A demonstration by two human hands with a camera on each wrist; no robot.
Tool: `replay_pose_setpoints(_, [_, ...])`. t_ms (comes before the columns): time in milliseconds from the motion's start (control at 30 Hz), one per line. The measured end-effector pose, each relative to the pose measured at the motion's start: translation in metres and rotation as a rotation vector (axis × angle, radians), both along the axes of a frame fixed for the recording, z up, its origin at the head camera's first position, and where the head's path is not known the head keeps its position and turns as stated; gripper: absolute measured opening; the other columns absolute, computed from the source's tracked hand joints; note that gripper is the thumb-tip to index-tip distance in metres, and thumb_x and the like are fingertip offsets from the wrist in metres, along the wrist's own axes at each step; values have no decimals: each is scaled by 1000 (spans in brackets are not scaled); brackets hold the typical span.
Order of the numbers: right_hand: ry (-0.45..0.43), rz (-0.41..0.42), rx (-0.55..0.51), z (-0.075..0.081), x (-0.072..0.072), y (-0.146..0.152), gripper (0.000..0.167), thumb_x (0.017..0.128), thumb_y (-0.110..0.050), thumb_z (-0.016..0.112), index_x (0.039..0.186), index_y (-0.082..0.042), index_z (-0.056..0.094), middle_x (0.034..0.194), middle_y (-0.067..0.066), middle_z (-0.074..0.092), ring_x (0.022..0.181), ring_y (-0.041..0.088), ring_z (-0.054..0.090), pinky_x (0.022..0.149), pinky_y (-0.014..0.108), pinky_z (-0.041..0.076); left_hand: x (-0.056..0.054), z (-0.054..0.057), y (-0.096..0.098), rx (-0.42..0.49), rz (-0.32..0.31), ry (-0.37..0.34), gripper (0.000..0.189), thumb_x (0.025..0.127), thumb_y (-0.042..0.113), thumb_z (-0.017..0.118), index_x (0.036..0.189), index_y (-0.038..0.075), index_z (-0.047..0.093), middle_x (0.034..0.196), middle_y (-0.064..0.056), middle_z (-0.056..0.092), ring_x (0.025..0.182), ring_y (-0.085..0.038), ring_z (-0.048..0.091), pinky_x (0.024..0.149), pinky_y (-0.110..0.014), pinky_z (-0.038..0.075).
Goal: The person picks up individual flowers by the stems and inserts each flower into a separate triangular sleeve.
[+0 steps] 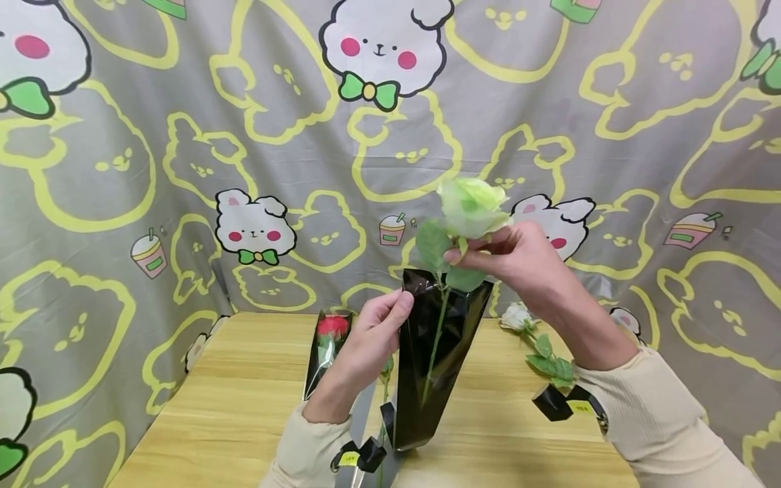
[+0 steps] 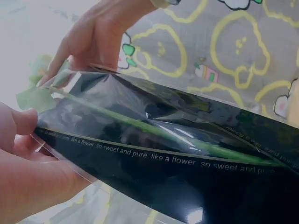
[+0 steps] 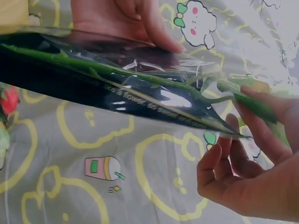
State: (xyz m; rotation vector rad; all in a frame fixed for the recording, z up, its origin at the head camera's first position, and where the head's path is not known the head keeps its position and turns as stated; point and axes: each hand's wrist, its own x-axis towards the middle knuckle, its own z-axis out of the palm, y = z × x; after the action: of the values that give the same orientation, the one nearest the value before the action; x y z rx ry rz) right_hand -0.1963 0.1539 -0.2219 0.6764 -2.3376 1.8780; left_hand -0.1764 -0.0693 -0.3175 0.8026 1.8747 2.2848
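A pale green-white rose (image 1: 472, 207) stands upright with its stem (image 2: 140, 125) inside a tall black and clear flower sleeve (image 1: 457, 346). The bloom and upper leaves are above the sleeve's mouth. My left hand (image 1: 369, 339) pinches the sleeve's upper left edge, thumb in front. Just under the bloom, my right hand (image 1: 531, 264) holds the rose between thumb and fingers. The right wrist view shows the right hand (image 3: 257, 182) by the sleeve's mouth, with the stem running down inside. Printed lettering crosses the sleeve (image 2: 154, 186) in the left wrist view.
On the wooden table (image 1: 244, 379), a red rose (image 1: 333, 327) in a black sleeve lies at left. A white rose (image 1: 517, 316) lies at right. Another green stem (image 1: 384, 393) is partly hidden behind my left wrist. A patterned curtain (image 1: 390, 163) surrounds the table's back and sides.
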Motion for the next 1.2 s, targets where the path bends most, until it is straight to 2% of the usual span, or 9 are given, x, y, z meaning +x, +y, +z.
replay_pose_setpoints(133, [-36, 105, 52, -5, -3, -1, 31, 85, -5, 83, 114, -4, 72, 113, 3, 70, 109, 19, 62, 91, 34, 53, -1, 1, 0, 17, -34, -2, 43, 113, 20, 36, 76, 0, 30, 69, 3, 22, 45, -9, 17, 44, -23, 20])
replay_pose_setpoints(233, [-42, 148, 103, -6, -3, -1, 53, 82, -3, 85, 131, -3, 64, 122, 8, 68, 113, 22, 62, 96, 36, 52, -1, 2, 0, 26, -43, -6, 42, 114, 22, 37, 75, 5, 33, 73, 3, 24, 50, -9, 21, 48, -21, 25])
replay_pose_setpoints(333, [-58, 166, 94, -5, -3, 0, 56, 82, -1, 84, 132, -2, 60, 122, 12, 66, 113, 24, 61, 97, 36, 51, 0, 1, -2, 49, -56, -17, 34, 113, 22, 38, 87, 9, 55, 92, 1, 46, 84, -8, 50, 77, -20, 43])
replay_pose_setpoints(433, [-89, 183, 53, -3, -3, 1, 54, 85, 0, 81, 134, -2, 58, 123, 14, 64, 113, 25, 59, 97, 37, 50, 1, -1, -3, 93, -91, -37, 28, 113, 22, 39, 99, 11, 60, 119, -1, 45, 129, -13, 33, 107, -26, 28])
replay_pose_setpoints(633, [-104, 161, 101, 0, 1, 2, 49, 83, -5, 85, 127, 1, 64, 117, 10, 68, 109, 23, 62, 97, 36, 51, 2, 1, -2, 86, -100, -56, 35, 113, 23, 39, 81, 9, 41, 101, -2, 32, 123, -14, 31, 106, -30, 25])
replay_pose_setpoints(733, [-90, 162, 129, 1, 1, 3, 47, 80, -5, 87, 122, 1, 68, 112, 10, 71, 105, 24, 65, 94, 36, 52, 3, 0, -3, 80, -97, -45, 35, 113, 22, 39, 82, 9, 45, 110, -2, 39, 136, -12, 26, 116, -32, 20])
replay_pose_setpoints(900, [-78, 180, 151, 2, 2, 2, 45, 79, -2, 87, 120, 3, 69, 111, 11, 72, 103, 23, 66, 93, 36, 53, 6, -2, -6, 110, -133, -52, 32, 113, 23, 40, 119, 2, 63, 146, -4, 44, 149, -13, 21, 121, -33, 19])
replay_pose_setpoints(1000, [-43, 173, 227, 3, 4, 1, 43, 78, -4, 88, 116, 4, 72, 108, 10, 74, 101, 22, 68, 91, 36, 54, 7, -1, -7, 123, -179, -73, 48, 114, 22, 38, 153, -5, 38, 166, -8, 25, 155, -16, 10, 124, -37, 13])
replay_pose_setpoints(1200, [83, 162, 368, 3, 4, 0, 46, 73, -5, 92, 114, 1, 74, 104, 6, 76, 99, 21, 68, 90, 36, 55, 8, -1, -7, 86, -152, -137, 62, 113, 19, 37, 160, -8, 7, 169, -18, 8, 156, -25, -1, 124, -44, 9])
